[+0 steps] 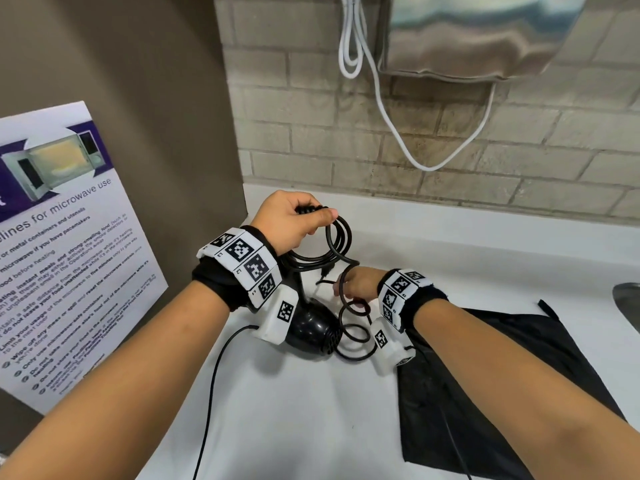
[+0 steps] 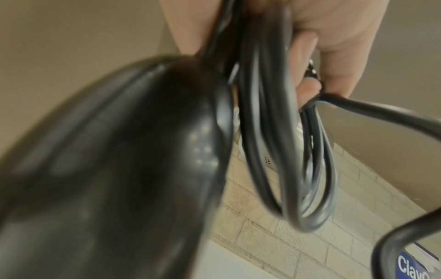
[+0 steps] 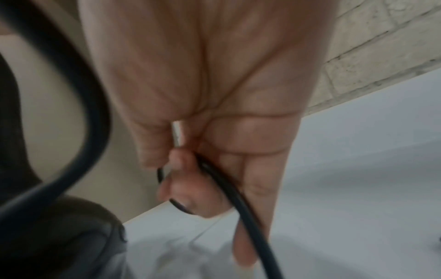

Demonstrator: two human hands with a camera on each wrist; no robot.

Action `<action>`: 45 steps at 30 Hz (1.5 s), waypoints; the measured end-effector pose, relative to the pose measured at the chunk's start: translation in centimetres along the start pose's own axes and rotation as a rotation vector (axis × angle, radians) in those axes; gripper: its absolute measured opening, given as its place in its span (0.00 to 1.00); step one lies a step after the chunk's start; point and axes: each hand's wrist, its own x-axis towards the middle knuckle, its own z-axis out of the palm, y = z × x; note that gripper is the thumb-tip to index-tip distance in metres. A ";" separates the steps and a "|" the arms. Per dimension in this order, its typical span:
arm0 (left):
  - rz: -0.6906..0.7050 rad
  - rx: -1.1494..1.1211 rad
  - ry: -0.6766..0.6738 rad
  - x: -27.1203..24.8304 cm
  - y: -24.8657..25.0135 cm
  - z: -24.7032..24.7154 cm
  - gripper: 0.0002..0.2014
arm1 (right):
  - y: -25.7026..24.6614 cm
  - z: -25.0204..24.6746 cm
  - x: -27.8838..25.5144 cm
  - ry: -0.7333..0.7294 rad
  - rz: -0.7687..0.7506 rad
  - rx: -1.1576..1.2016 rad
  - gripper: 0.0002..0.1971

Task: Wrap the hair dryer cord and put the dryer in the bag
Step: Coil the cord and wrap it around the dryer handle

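Cord [image 1: 337, 237] loops gathered in left hand [image 1: 289, 220] above dryer [image 1: 311, 332]; right hand [image 1: 356, 284] pinches plug end just below-right; bag [image 1: 485, 375] flat on table [image 1: 311, 410], nearer right hand.

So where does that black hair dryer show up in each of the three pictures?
Head view: the hair dryer hangs at the centre, below the left hand, above the white counter.
Left wrist view: blurred, it fills the lower left.
Right wrist view: probably the dark blurred shape at the bottom left.
Shared landmark: the black cord, seen in all three.
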 end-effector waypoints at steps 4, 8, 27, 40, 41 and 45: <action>-0.006 -0.004 0.014 0.2 -0.2 -0.3 0.11 | -0.2 0.5 -1.0 0.084 0.004 0.132 0.09; -0.013 0.012 0.018 0.4 -0.6 -0.7 0.12 | -0.6 -1.1 -1.7 0.333 -0.026 0.421 0.08; 0.043 0.206 -0.112 0.5 0.5 -0.1 0.06 | -3.1 -7.9 -11.0 0.411 -0.344 0.780 0.16; 0.160 0.251 -0.022 0.4 0.1 0.2 0.11 | -4.3 -7.8 -11.3 0.407 -0.185 0.553 0.12; 0.141 0.227 0.011 0.6 -0.1 0.0 0.06 | -4.2 -7.6 -11.5 0.452 -0.194 0.586 0.13; 0.078 0.203 0.078 1.2 -0.3 0.0 0.06 | -3.8 -6.2 -11.8 0.529 -0.297 0.450 0.17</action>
